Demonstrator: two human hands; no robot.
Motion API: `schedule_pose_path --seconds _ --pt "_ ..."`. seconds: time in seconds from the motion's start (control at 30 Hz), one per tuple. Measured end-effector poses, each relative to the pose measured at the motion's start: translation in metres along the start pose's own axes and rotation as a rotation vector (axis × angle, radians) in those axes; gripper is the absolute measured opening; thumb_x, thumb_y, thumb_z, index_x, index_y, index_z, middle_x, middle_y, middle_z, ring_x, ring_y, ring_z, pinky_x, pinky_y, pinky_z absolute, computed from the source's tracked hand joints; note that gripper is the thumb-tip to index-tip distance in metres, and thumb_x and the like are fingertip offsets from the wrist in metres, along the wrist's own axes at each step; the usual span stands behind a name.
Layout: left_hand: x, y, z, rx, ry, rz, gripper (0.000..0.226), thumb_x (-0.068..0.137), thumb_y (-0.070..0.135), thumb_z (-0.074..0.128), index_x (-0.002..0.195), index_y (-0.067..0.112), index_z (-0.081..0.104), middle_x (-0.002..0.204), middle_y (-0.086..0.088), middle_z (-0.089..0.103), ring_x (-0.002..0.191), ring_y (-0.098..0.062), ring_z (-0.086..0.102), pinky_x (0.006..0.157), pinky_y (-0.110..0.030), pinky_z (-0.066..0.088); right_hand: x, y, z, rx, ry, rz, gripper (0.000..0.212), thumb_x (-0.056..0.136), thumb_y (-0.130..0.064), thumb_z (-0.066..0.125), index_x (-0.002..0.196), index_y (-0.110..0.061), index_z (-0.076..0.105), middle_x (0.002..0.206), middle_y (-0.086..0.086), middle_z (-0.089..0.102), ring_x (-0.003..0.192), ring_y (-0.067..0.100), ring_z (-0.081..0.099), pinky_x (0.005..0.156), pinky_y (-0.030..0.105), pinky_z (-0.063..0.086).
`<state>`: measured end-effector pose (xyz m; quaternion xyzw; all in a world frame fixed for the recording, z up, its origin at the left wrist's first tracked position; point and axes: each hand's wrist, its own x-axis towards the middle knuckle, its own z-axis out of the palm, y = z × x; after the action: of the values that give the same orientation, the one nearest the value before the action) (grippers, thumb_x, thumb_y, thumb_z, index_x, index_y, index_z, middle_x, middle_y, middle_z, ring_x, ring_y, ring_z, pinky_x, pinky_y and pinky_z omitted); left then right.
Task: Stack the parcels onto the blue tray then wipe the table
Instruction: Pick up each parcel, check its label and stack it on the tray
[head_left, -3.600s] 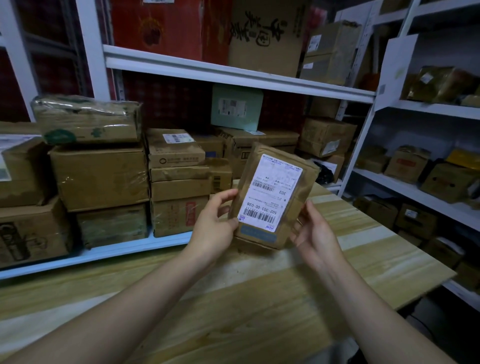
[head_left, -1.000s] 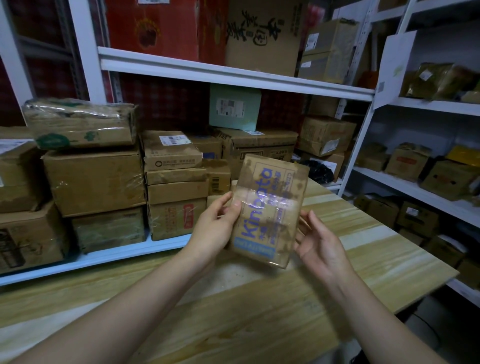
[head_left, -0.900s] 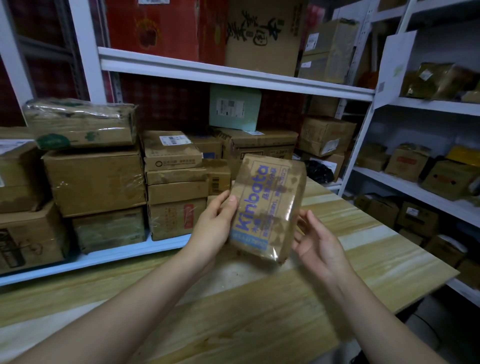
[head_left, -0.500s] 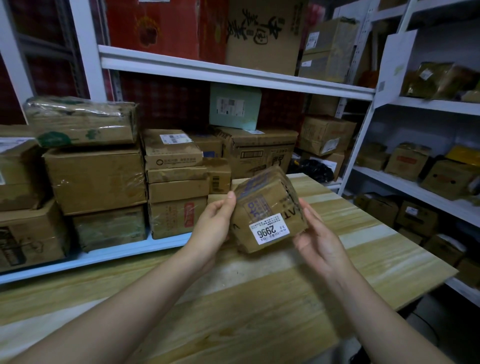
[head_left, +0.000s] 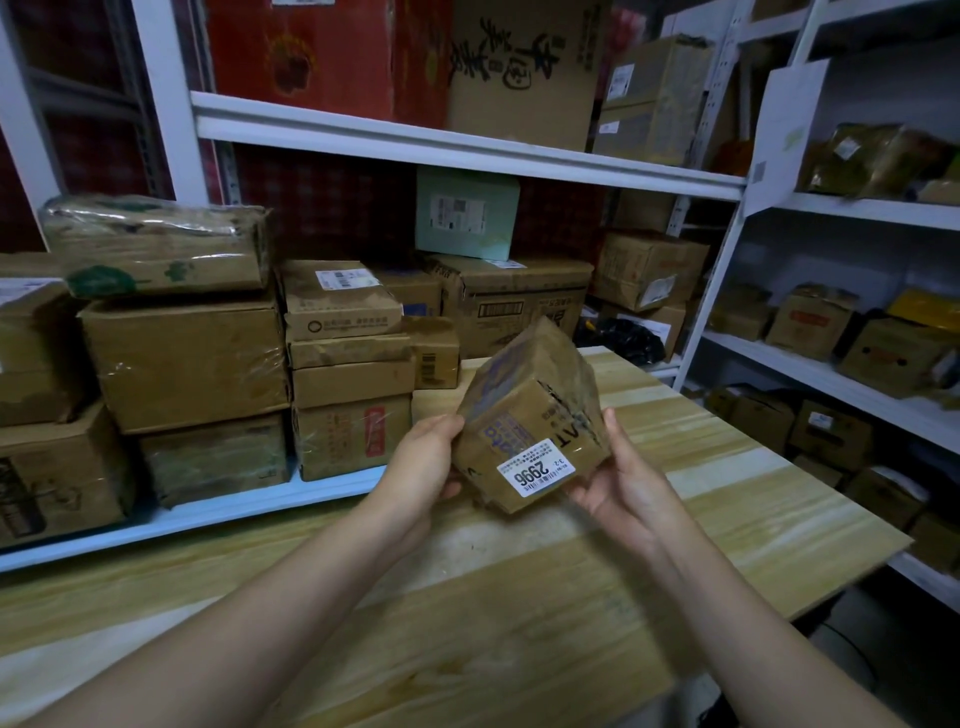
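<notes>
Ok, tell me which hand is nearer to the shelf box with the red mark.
Left. The left hand, gripping the parcel, sits just right of the red-marked box; the right hand holds the parcel's far side.

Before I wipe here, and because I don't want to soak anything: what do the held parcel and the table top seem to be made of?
The parcel: brown cardboard under glossy clear tape or film, judging by the sheen and wrinkles; its white label looks like paper. The table top: pale wood or wood-grain laminate, smooth, streaked with grain; which one I cannot tell.
</notes>
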<state>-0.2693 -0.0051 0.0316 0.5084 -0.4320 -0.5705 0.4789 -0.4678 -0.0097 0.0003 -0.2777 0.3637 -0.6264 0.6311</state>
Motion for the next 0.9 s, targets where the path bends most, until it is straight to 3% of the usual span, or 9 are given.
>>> schedule_pose_path --seconds 0.13,0.3,0.43,0.57,0.7,0.9 --pt "0.002 -0.003 0.001 0.035 -0.035 0.011 0.031 0.102 0.026 0.040 0.122 0.027 0.062 0.100 0.010 0.065 0.095 -0.009 0.056 0.086 -0.033 0.042 -0.001 0.000 -0.001 -0.038 -0.106 0.075 0.061 0.089 -0.053 0.049 0.138 -0.017 0.054 0.132 0.020 0.064 0.123 0.040 0.059 0.101 0.068 0.043" --pt "0.003 -0.005 -0.001 0.058 -0.033 0.023 0.038 0.102 0.018 0.042 0.138 0.026 0.052 0.121 0.003 0.061 0.100 -0.010 0.055 0.089 -0.032 0.044 -0.005 -0.001 0.000 0.000 -0.166 0.094 0.060 0.091 -0.051 0.046 0.139 -0.016 0.051 0.135 0.022 0.061 0.126 0.044 0.055 0.103 0.074 0.035" --pt "0.003 -0.005 0.000 0.062 -0.044 0.086 0.040 0.100 0.007 0.043 0.128 0.034 0.050 0.099 0.004 0.056 0.092 -0.014 0.057 0.086 -0.036 0.050 -0.006 -0.002 -0.002 0.002 -0.188 0.034 0.059 0.092 -0.046 0.049 0.144 -0.017 0.048 0.135 0.022 0.061 0.128 0.042 0.054 0.108 0.070 0.033" --pt "0.000 -0.002 0.002 0.052 -0.061 0.126 0.020 0.102 0.030 0.045 0.116 0.037 0.057 0.113 0.005 0.063 0.102 -0.013 0.060 0.084 -0.037 0.054 -0.002 0.001 -0.003 -0.003 -0.183 -0.025 0.053 0.097 -0.040 0.052 0.147 -0.024 0.045 0.142 0.019 0.056 0.132 0.040 0.051 0.108 0.072 0.033" --pt "0.000 -0.001 0.003 0.040 -0.114 0.071 0.036 0.094 0.059 0.044 0.116 0.036 0.060 0.118 0.010 0.065 0.111 -0.011 0.059 0.094 -0.045 0.052 0.000 0.001 -0.009 -0.024 -0.155 -0.059 0.051 0.096 -0.028 0.059 0.146 -0.027 0.048 0.141 0.017 0.057 0.133 0.041 0.050 0.104 0.074 0.035" --pt "0.000 -0.003 0.002 0.083 -0.111 0.110 0.046 0.084 0.062 0.058 0.117 0.030 0.063 0.116 0.005 0.069 0.107 -0.013 0.064 0.100 -0.042 0.049 -0.004 -0.001 -0.005 -0.047 -0.091 -0.083 0.048 0.090 -0.018 0.060 0.138 -0.022 0.056 0.139 0.016 0.058 0.129 0.036 0.054 0.104 0.068 0.041"
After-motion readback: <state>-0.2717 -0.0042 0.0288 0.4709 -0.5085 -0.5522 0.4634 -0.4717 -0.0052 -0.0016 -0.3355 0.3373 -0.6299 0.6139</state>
